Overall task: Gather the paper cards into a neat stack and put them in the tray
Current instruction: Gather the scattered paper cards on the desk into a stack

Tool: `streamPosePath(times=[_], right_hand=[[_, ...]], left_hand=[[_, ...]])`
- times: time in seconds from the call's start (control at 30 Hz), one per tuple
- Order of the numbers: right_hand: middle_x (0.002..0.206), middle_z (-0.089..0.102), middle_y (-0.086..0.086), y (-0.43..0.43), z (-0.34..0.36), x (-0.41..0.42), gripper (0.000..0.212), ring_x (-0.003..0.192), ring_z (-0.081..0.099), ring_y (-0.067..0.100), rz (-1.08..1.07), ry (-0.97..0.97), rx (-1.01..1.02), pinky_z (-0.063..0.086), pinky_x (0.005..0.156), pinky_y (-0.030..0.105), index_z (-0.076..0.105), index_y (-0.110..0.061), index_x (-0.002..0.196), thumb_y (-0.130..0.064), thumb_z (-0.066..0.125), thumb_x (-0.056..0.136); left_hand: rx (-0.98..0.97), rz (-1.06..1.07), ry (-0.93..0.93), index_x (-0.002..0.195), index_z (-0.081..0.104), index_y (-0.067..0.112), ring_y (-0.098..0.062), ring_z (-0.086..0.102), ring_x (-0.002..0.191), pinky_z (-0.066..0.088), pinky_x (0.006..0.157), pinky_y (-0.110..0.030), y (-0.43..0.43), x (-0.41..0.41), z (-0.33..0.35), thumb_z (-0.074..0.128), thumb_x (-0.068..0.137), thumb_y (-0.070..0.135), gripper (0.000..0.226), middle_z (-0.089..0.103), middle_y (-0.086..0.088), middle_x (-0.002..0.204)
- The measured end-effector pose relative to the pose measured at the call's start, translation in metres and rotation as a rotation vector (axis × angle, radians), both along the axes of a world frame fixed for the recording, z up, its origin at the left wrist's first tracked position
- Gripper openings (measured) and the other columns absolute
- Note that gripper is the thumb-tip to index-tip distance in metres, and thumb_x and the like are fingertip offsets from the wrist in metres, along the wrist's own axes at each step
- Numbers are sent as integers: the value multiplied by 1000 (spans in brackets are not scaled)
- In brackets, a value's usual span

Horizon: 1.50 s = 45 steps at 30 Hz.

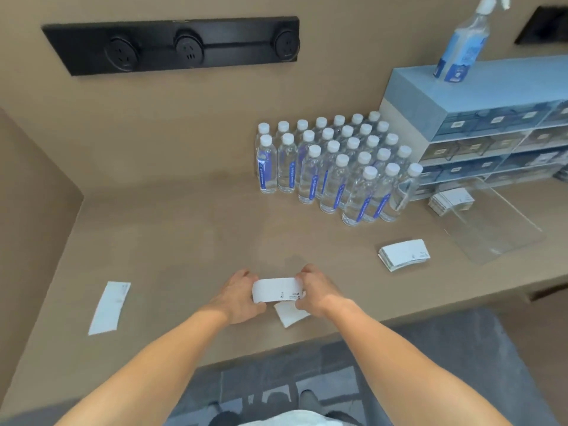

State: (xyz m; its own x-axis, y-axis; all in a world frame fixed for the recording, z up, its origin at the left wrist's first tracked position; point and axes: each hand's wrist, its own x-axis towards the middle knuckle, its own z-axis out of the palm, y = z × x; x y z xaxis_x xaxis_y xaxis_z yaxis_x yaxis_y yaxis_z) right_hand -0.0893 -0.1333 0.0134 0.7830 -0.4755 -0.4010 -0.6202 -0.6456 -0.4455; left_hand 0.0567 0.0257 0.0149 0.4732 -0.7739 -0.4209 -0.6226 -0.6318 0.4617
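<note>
A person stands at a tan counter, seen from above through a head-worn camera. Far left on the counter lies a single loose card (110, 307), flat and well apart from everything else. At the centre, both arms reach forward. The left hand (238, 298) curls its fingers around the left end of a small bundle of cards (277, 289), and the right hand (316, 292) pinches the right end, so the bundle is held between them just above the counter. Another loose card (290, 313) lies partly beneath the bundle and right hand. Further right sits a squared-up stack of cards (404, 254), and beyond it a clear tray (504, 238) holding another stack (451, 200) at its far end. Behind stand water bottles (335, 167), a blue drawer unit (479, 118) and a spray bottle (464, 41). The gathering step appears to be under way: next, the loose cards likely need collecting and the edges squaring before the bundle goes to the tray.
</note>
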Motion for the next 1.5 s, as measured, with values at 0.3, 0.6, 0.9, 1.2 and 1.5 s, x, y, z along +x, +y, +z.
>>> streamPosePath(times=[0.3,0.6,0.9,1.2,1.5], right_hand=[[124,49,-3,-44,-10,-35,48,112,55,21,179,16,33,49,96,37,60,-18,120,-24,71,74],[116,51,-5,-64,-15,-49,41,102,58,19,230,-39,7,53,87,39,63,-24,113,-30,72,73],[124,60,-7,-73,-21,-59,54,107,59,16,245,-94,82,49,90,29,63,-23,123,-29,72,70],[122,60,-5,-60,-32,-56,47,103,60,17,253,-119,120,49,92,32,65,-18,120,-25,71,75],[137,48,-1,-52,-50,-53,36,110,57,23,300,-35,1,51,90,34,59,-8,124,-21,58,90]], left_hand=[[12,173,-91,122,50,27,-18,51,113,47,87,-32,-15,-70,-4,61,70,47,57,48,7,121],[-88,308,-4,131,47,29,-18,50,120,46,94,-31,-27,-95,-12,61,76,38,58,44,9,130],[-77,338,-9,134,47,23,-20,50,122,46,98,-33,-20,-112,-15,59,82,38,55,43,4,134],[-47,356,-7,137,44,20,-19,46,122,44,101,-32,-8,-108,-23,56,85,35,56,43,3,137],[4,354,-20,130,52,11,-22,49,121,42,102,-30,-17,-106,-44,62,88,25,46,46,-1,135]])
